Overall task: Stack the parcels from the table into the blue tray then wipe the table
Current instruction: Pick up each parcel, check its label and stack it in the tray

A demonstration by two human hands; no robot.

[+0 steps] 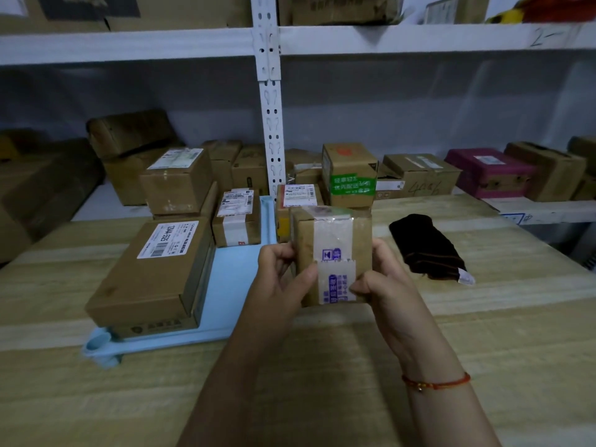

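A wooden table (483, 333) fills the lower view, with white metal shelving (272, 124) behind it carrying many cardboard boxes. At about 9 o'clock from the centre lies the blue tray (232, 285), flat on the table. On its left part rests a large flat parcel (151, 272), its long axis running from 7 o'clock to 1 o'clock, label up at the far end. Behind it, at the tray's far end, stands a smaller taped parcel (237, 221). Just right of the tray, at 12 o'clock, another labelled parcel (298, 201) sits partly hidden behind the held one. A dark cloth (425, 250) lies on the table at 3 o'clock, well apart from the tray.

Both hands grasp a small brown parcel (332, 250) in the air at the centre, above the tray's right edge. The left hand (283, 279) curls round its left side, thumb on the front; the right hand (383, 279) grips its right side, thumb pinching the lower front. The parcel stands upright, long axis near vertical, its taped face toward the camera. A red string bracelet (435, 383) circles the right wrist.
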